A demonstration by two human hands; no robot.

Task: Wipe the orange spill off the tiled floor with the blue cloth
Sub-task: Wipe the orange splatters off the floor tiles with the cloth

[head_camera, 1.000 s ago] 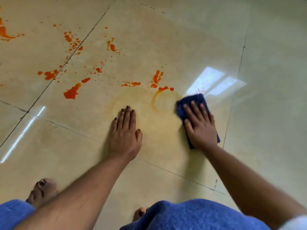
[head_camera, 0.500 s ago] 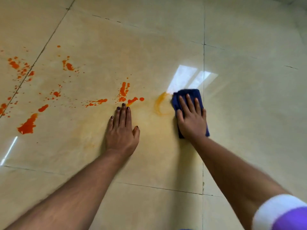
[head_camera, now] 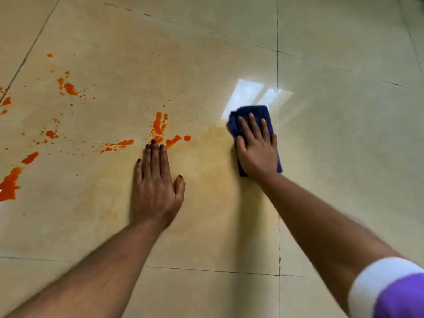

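The folded blue cloth [head_camera: 252, 113] lies flat on the glossy beige tiled floor [head_camera: 344, 157], and my right hand [head_camera: 257, 148] presses down on it, fingers spread over its top. My left hand [head_camera: 156, 187] rests flat on the tile, fingers together, its fingertips touching the nearest orange spill [head_camera: 160, 129]. Orange splashes and drops spread leftward, with a thick patch [head_camera: 9, 184] at the left edge. A faint yellowish smear [head_camera: 213, 166] covers the tile between my hands.
Dark grout lines cross the floor: one runs vertically just right of the cloth [head_camera: 278, 203], another horizontally below my forearms. A bright window reflection [head_camera: 254, 95] shines just beyond the cloth. My purple and white sleeve [head_camera: 390, 288] shows at the lower right.
The orange arc beside the cloth has been wiped away, leaving a pale smear. My right hand and cloth slid forward and slightly right. The view shifted, hiding my feet and blue clothing.
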